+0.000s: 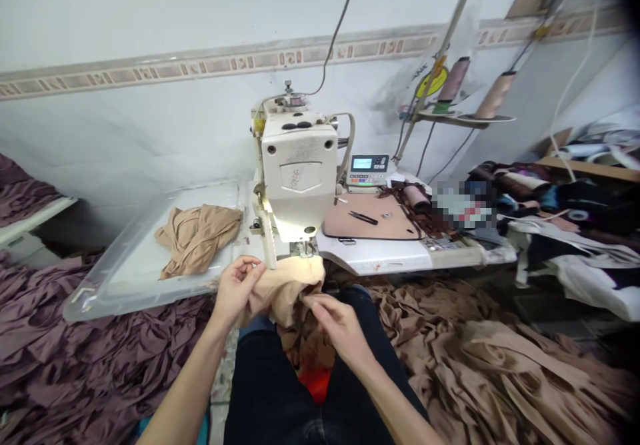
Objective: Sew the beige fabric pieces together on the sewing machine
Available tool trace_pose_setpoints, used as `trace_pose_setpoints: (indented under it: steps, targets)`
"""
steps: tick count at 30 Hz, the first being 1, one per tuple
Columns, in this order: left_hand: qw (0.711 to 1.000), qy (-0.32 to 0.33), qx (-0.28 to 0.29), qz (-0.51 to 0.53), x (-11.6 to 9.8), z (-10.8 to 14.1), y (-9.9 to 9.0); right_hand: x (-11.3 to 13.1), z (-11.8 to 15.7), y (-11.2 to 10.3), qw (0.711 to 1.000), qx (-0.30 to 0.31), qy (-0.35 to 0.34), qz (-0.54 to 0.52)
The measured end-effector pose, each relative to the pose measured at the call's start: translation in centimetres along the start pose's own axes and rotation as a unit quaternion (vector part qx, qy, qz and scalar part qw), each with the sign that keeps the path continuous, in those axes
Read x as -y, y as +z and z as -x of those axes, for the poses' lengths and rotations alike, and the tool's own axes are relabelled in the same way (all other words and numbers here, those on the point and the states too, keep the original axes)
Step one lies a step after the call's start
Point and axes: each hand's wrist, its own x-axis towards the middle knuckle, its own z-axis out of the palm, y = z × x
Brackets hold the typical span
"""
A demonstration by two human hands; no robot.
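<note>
A tan piece of fabric (pixel 283 292) hangs over the front edge of the sewing machine bed, with its top lit by the lamp under the needle area. My left hand (pixel 237 290) pinches its left edge between thumb and fingers. Lower down on the right, my right hand (pixel 334 318) is closed on the fabric's right edge, near a dark fold. Just above the cloth stands the white sewing machine (pixel 299 172), its presser foot (pixel 306 248) close behind the fabric. Whether the cloth lies under the foot I cannot tell.
A crumpled tan garment (pixel 200 235) lies on the clear plastic tray (pixel 145 298) at left. Thread snips (pixel 363 218) rest on a pinkish pad (pixel 345 208) beside a control panel (pixel 369 168). Thread cones (pixel 497 95) stand upper right. Purple cloth (pixel 100 365) and brown cloth (pixel 500 372) are heaped either side.
</note>
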Motion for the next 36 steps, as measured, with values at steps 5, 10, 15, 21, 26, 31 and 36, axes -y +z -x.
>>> trace_pose_setpoints:
  steps: [5,10,15,21,26,31,36]
  targets:
    - [0.999,-0.027,0.024,0.005,0.2,1.1,1.7,1.2,-0.9,3.3,0.991,0.062,0.059,-0.098]
    - [0.995,-0.047,0.093,0.007,1.2,3.5,1.6,2.5,-0.1,1.8,0.991,0.033,0.085,-0.097]
    - [0.971,-0.002,0.237,-0.032,1.4,4.7,0.3,2.3,1.4,-1.8,0.990,0.100,0.101,0.008]
    - [0.965,-0.060,0.256,0.000,1.1,6.7,3.2,4.3,2.9,-1.7,0.932,0.213,-0.041,0.292]
    - [0.865,-0.123,0.487,0.010,3.0,9.3,5.2,6.7,3.4,-1.7,0.902,0.284,-0.058,0.319]
    - [0.869,-0.223,0.438,0.057,3.4,9.4,3.6,5.5,3.2,-3.9,0.947,0.201,-0.003,0.252]
    - [0.927,-0.135,0.348,0.013,1.6,8.2,2.8,2.7,2.4,-4.6,0.969,0.123,0.028,0.213]
